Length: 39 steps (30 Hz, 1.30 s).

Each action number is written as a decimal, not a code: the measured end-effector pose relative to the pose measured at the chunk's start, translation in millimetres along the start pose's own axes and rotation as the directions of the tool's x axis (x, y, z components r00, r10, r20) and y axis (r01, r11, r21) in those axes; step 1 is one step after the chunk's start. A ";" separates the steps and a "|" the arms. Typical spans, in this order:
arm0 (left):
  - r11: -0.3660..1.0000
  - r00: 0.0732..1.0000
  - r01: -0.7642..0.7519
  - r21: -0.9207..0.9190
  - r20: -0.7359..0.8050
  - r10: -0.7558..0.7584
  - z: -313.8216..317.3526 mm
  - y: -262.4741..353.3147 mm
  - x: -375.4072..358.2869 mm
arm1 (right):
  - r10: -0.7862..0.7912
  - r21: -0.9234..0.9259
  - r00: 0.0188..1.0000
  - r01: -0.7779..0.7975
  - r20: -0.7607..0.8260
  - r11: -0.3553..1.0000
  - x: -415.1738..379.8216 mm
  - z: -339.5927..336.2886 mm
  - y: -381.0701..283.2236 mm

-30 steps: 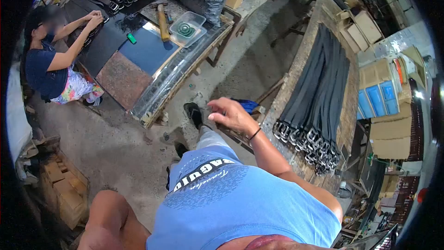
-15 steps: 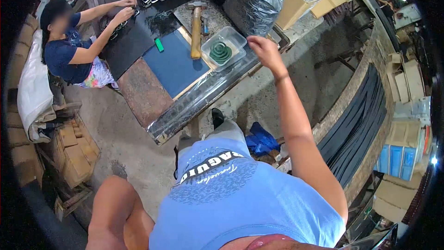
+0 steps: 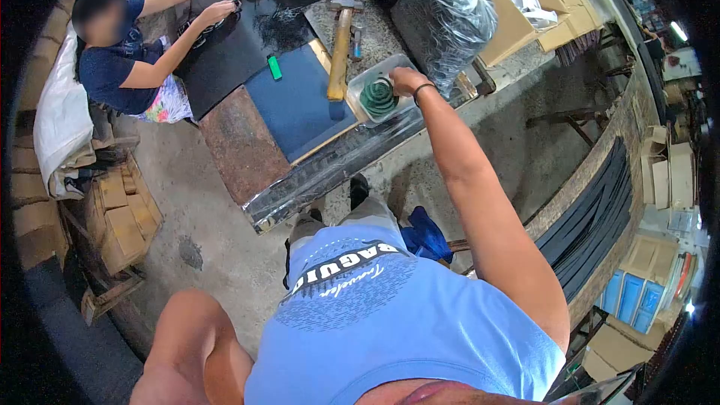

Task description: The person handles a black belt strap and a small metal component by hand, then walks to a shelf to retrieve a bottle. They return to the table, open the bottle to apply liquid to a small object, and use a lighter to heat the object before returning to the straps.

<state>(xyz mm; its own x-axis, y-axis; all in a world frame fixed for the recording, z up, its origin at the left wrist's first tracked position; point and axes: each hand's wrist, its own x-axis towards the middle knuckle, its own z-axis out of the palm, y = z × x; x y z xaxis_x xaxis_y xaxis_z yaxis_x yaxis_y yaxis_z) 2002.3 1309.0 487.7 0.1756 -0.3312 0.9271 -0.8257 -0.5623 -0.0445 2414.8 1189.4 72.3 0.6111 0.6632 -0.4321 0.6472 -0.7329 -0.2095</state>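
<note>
My right hand, with a dark band at the wrist, is at the right side of a clear plastic container. Its fingers are bent together and point down inside the rim, beside a green coil; what they grip, if anything, is hidden. Just left of the container lies a hammer with a wooden handle, and a smaller tool with a bluish handle lies between them. Of my left arm only the bent elbow shows at lower left; the left hand is out of view.
The worktable holds a dark blue sheet, a green lighter-like object and a filled plastic bag. A co-worker handles small parts at the left. Black strips lie on a bench at right.
My right hand has moved from the container's outer right corner to over its inside, fingers now lower. The camera view has shifted slightly. The co-worker's hands remain together.
</note>
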 end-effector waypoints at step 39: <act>0.818 0.954 -0.034 -0.574 -0.262 -0.144 -24.2 -49.4 -38.6 | 0.069 0.600 0.964 0.102 -0.255 0.793 -23.7 14.8 -13.1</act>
<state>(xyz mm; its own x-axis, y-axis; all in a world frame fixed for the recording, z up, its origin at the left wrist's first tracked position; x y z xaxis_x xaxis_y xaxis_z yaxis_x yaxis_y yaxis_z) 2023.3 1367.9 463.2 0.1459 -0.0364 0.9886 -0.9893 -0.0137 0.1455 2385.1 1181.0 72.3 0.7503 0.6277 -0.2073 0.3024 -0.6048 -0.7368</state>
